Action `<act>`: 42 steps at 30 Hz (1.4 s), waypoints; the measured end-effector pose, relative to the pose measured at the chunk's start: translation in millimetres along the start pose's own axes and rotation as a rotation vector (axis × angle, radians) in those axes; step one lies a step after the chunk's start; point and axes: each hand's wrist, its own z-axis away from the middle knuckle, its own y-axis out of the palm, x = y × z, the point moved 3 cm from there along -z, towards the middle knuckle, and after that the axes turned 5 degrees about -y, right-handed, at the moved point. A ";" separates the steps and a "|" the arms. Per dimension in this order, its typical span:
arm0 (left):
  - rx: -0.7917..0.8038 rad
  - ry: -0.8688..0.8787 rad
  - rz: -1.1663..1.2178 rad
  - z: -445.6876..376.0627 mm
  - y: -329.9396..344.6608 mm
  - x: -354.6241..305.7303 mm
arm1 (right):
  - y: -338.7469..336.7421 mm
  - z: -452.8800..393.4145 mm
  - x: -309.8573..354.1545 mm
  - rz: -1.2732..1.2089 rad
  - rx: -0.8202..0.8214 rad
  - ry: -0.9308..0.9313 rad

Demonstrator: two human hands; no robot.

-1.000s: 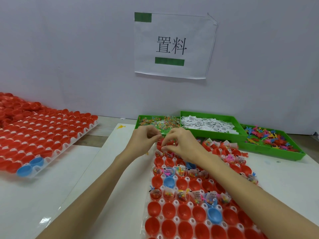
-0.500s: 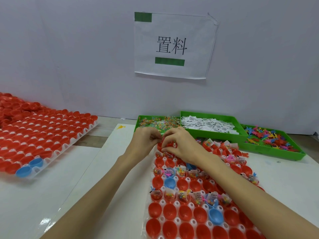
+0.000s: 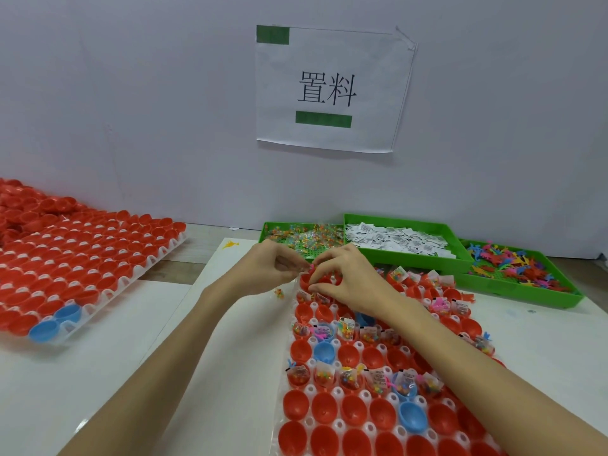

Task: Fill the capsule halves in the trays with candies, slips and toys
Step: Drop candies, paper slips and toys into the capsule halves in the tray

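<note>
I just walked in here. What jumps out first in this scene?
Red capsule halves fill the near tray, some rows already stuffed with candy and slips. Both hands meet over its far end, the left hand and right hand pinching something small and pink. Behind sit three green bins, under a paper sign on the wall.

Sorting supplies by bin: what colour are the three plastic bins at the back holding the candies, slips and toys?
Bright green, all three plastic bins, clearest in the head view.

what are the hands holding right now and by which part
Both hands meet over a red capsule half at the tray's far corner, pinching a small pink piece between fingertips. Which part cannot be told.
</note>
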 end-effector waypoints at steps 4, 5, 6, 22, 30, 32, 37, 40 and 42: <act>-0.033 0.051 -0.003 2.2 2.8 -0.7 | -3.1 -2.5 -3.0 -0.040 0.000 -0.004; -0.063 0.065 -0.010 2.2 4.0 -1.7 | -4.3 -3.7 -3.6 -0.071 -0.013 0.001; -0.087 0.076 -0.016 2.0 5.0 -2.5 | -5.6 -5.0 -4.0 -0.103 -0.032 0.008; -0.154 0.119 -0.039 -0.3 11.6 0.0 | -5.2 -22.8 -1.4 0.121 -0.073 -0.091; -0.171 0.103 -0.028 -1.5 10.2 -1.6 | -2.2 -17.8 -6.2 -0.140 -0.246 0.137; -0.172 0.098 -0.035 -2.1 10.0 -3.1 | -3.2 -16.2 -7.3 -0.204 -0.280 0.162; -0.171 0.032 -0.068 -2.0 8.3 -1.4 | -2.0 -16.8 -3.2 -0.160 -0.242 0.102; -0.173 0.003 -0.071 -1.9 6.7 -0.9 | -1.9 -17.0 -2.5 -0.155 -0.233 0.083; -0.176 -0.002 -0.058 -2.0 5.4 -1.5 | -2.7 -17.0 -1.7 -0.124 -0.217 0.055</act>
